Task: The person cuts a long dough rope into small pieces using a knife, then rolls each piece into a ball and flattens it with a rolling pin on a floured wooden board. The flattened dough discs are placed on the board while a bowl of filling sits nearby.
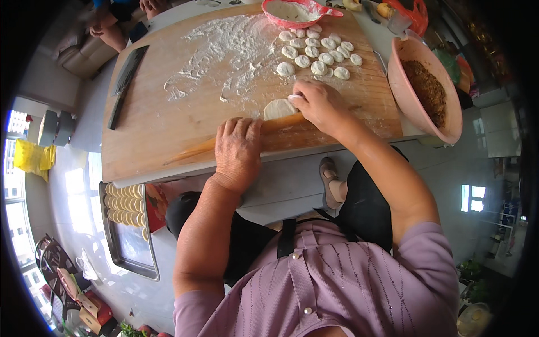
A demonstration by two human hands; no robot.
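A flat round dough wrapper (278, 109) lies on the floured wooden board (168, 118) before me. My left hand (239, 141) rests on a tapered wooden rolling pin (280, 123), whose thin end points left. My right hand (318, 103) is at the wrapper's right edge, with a pale bit of dough or its rim between thumb and curled fingers; its wrist crosses over the pin's right part. Beyond my hands lie several small dough discs (311, 51) dusted with flour. Loose flour (227, 46) is spread over the board's middle.
A pink basin of brown filling (396, 76) stands right; a red bowl of flour (273, 19) stands at the far edge. A cleaver (126, 80) lies left on the board. Below left is a metal tray of dumplings (153, 265). Another person's arm (110, 31) shows at upper left.
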